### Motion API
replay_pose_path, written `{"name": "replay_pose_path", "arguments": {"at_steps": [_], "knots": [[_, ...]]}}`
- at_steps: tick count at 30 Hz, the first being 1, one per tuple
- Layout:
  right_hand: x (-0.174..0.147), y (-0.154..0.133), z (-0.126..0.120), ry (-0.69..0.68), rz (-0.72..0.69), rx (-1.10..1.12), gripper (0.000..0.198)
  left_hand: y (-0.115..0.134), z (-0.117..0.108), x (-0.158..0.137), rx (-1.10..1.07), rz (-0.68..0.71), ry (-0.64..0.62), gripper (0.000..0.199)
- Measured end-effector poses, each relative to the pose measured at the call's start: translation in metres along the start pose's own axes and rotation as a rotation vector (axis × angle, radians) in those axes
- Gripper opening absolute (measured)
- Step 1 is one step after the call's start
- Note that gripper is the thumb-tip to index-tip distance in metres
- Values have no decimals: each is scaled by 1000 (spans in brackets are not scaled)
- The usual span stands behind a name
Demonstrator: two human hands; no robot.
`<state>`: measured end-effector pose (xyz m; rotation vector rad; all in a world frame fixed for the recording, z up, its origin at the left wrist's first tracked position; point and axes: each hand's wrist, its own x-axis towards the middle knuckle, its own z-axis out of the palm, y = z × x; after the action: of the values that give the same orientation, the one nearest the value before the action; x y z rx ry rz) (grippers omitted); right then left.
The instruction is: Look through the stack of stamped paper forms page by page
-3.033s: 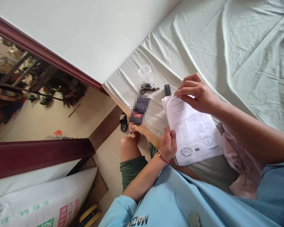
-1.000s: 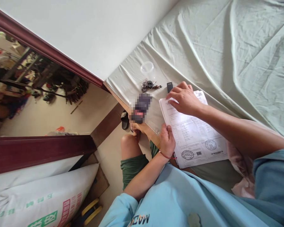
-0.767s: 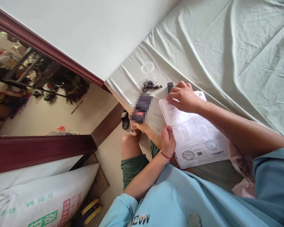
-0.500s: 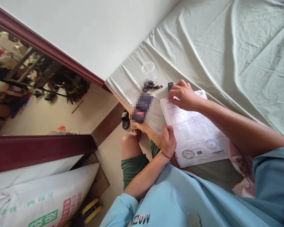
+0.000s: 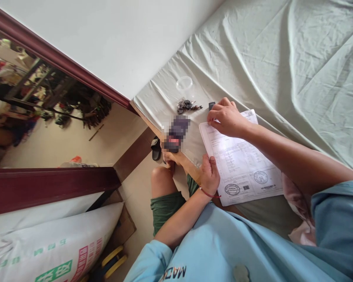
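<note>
A stack of printed papers (image 5: 238, 156), with round stamps and a barcode near the lower edge of the top sheet, rests tilted on the bed's edge by my lap. My left hand (image 5: 210, 174) grips the stack's left edge, thumb uppermost. At the upper left corner, the fingers of my right hand (image 5: 227, 118) are curled together on the sheets. Just beyond those fingers a small dark object (image 5: 211, 105) pokes out; its rest is hidden, so its kind is unclear.
On the pale bedsheet (image 5: 259, 51) lie a bunch of keys (image 5: 186, 105), a clear plastic tub (image 5: 184, 84) and a blurred-out phone-like object (image 5: 177, 133). A white wall borders the bed. Sandals (image 5: 156, 149) are on the floor; a printed white sack (image 5: 59, 243) stands lower left.
The stack has shifted slightly, its stamped lower part moving a little left and up. My right hand has slid slightly left along the top corner; my left hand keeps its hold.
</note>
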<state>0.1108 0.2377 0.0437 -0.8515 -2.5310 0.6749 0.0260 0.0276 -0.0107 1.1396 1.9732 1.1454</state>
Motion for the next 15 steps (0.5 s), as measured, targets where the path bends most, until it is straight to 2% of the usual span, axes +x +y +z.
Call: {"name": "replay_pose_path", "arguments": {"at_steps": [4,15], "knots": [[0,-3,0,-1,-2,-21,28,0,0,0,-10,15,2,44],[3,0,2,-5,-5,-36,29,-2,2,0,-25,35,19,50]]}}
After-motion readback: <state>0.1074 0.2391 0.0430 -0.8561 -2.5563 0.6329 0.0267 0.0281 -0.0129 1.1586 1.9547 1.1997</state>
